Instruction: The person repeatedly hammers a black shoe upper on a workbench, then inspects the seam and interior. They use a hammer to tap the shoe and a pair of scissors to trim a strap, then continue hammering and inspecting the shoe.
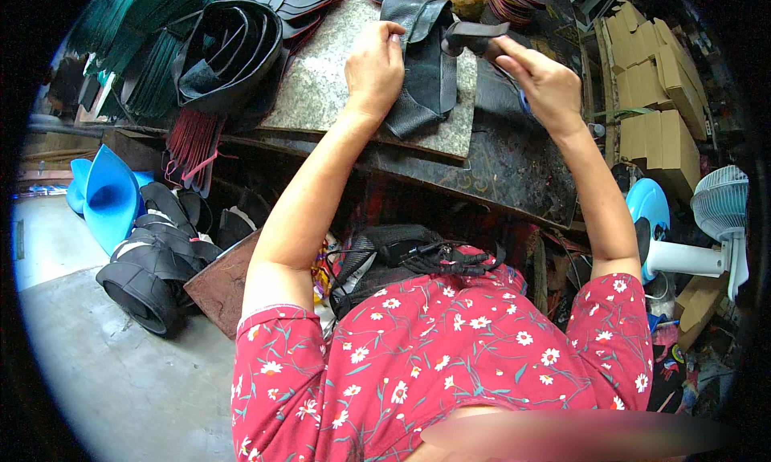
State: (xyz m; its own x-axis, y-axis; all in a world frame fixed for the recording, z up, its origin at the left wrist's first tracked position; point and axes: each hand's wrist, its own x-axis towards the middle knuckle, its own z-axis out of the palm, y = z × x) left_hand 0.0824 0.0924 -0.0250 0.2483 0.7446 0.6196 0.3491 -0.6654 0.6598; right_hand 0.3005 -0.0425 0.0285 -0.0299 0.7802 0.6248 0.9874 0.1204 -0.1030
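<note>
Well apart, the hands work around the speckled slab (317, 77) on the worktop (522, 161): the left hand (375, 70), its grip unclear, touches black textured leather (426, 81) lying on the slab, while the right hand (546, 85) pinches a dark narrow strip (480, 31) at the slab's right edge.

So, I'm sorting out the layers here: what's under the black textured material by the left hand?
A pale speckled board, on the dark table, shows on both sides of the black material. What lies directly beneath is hidden.
</note>
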